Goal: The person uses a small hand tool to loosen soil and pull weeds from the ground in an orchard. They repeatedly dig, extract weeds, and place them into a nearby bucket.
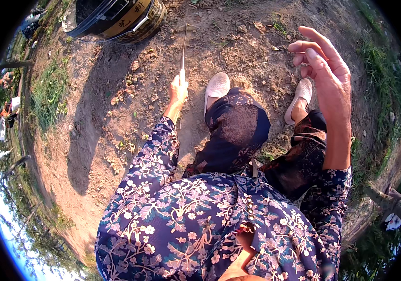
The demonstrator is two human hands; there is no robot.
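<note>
My left hand (178, 92) grips the pale handle of a thin metal hand hoe (183, 56). Its slender shaft points away from me, and its bent tip is at the bare soil near the bucket. Raised on the other side, my right hand (330, 75) has its fingers apart and loosely curled, with nothing visible in them. Below that hand is one light slip-on shoe (303, 93); the other shoe (218, 85) stands nearer the hoe. Dry, crumbly soil (253, 59) with small clods and dead leaves lies before me.
A black plastic bucket (130, 21) with a yellow-brown band bearing writing stands tilted in view at the upper left, its wire handle hanging. Grass (49, 93) grows at the left, and more grass (383, 73) lines the right. A wooden post (384, 202) shows at the lower right.
</note>
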